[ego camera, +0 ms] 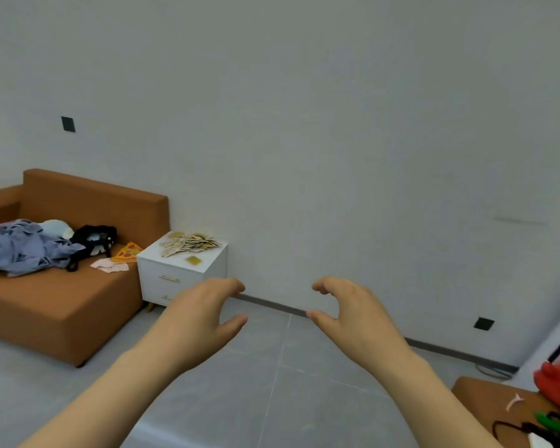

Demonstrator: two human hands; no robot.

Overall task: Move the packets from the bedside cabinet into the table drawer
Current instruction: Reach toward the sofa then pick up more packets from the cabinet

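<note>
A white bedside cabinet (178,276) with two drawers stands against the far wall, beside a sofa. On its top lies a heap of several beige and yellow packets (189,244), and one yellow packet (193,260) lies apart near the front edge. My left hand (204,315) and my right hand (353,313) are both raised in front of me over the floor, well short of the cabinet. Their fingers are loosely curled and hold nothing. The table drawer is out of view.
An orange sofa (55,302) at the left carries blue clothes (23,245), a black bag (93,242), a pizza-slice toy (128,252) and papers. A brown surface (488,402) with red and green things sits at the bottom right. Grey tiled floor (272,383) lies between.
</note>
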